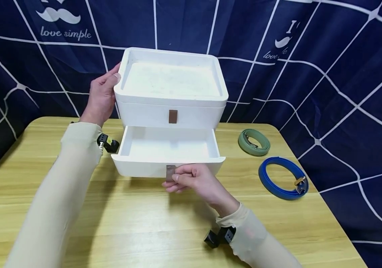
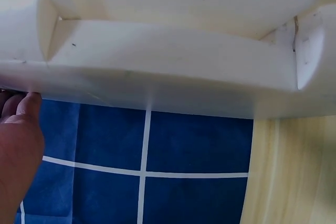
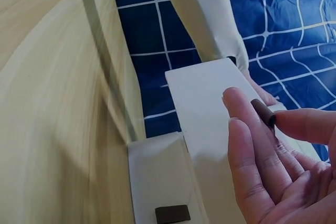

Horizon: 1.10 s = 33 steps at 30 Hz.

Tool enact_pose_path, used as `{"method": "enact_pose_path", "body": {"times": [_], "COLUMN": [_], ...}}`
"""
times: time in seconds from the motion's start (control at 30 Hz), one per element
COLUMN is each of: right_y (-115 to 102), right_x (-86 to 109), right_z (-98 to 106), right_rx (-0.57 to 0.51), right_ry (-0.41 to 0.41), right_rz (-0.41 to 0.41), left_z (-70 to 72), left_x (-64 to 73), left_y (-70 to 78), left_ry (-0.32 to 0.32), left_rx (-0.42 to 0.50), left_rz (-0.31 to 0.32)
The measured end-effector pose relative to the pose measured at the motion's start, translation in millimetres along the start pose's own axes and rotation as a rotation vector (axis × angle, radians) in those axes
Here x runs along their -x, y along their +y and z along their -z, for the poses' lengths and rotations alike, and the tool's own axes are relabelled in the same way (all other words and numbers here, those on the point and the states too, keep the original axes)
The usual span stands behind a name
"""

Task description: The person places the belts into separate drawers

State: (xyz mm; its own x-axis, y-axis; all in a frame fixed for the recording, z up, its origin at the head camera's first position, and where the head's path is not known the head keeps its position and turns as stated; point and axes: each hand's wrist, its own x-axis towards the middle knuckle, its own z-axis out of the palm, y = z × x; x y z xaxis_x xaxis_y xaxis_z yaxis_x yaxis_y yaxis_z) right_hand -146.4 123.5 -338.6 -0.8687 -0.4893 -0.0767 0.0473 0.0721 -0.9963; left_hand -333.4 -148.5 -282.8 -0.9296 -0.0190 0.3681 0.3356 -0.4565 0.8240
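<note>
A white drawer unit stands on the wooden table, a shallow tray forming its top. One drawer is pulled out and holds nothing visible. My right hand pinches the brown tab on that drawer's front between thumb and finger. My left hand rests against the unit's upper left side, fingers reaching toward the back. In the left wrist view, that hand shows only partly at the left edge. Above the pulled drawer is a shut drawer with its own brown tab.
A rolled green belt lies right of the unit, and a rolled blue belt with a gold buckle lies nearer. Another brown tab sits on a white front close to the table. Behind hangs a dark blue curtain.
</note>
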Motion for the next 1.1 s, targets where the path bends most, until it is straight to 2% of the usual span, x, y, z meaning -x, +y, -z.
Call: {"method": "enact_pose_path", "body": {"times": [0.57,0.77,0.93,1.1], "right_y": [3.3,4.4,8.0,14.3], "right_x": [4.6,6.5,18.7,34.6], "right_z": [1.2,3.7,21.1,49.0], "right_rx": [0.0,0.018,0.088,0.15], "right_ry": [0.0,0.005,-0.01,0.023], "right_rz": [-0.008,-0.008,-0.043,-0.091], "left_z": [-2.6,-3.9,-3.6,-0.8], "left_x": [-0.5,-1.9,-2.0,-2.4], "left_y": [-3.9,-6.0,-5.9,-2.9], "left_ry": [-0.013,0.0,0.003,0.018], "left_rx": [0.007,0.025,0.041,0.037], "left_rz": [0.003,-0.009,-0.002,-0.009]}}
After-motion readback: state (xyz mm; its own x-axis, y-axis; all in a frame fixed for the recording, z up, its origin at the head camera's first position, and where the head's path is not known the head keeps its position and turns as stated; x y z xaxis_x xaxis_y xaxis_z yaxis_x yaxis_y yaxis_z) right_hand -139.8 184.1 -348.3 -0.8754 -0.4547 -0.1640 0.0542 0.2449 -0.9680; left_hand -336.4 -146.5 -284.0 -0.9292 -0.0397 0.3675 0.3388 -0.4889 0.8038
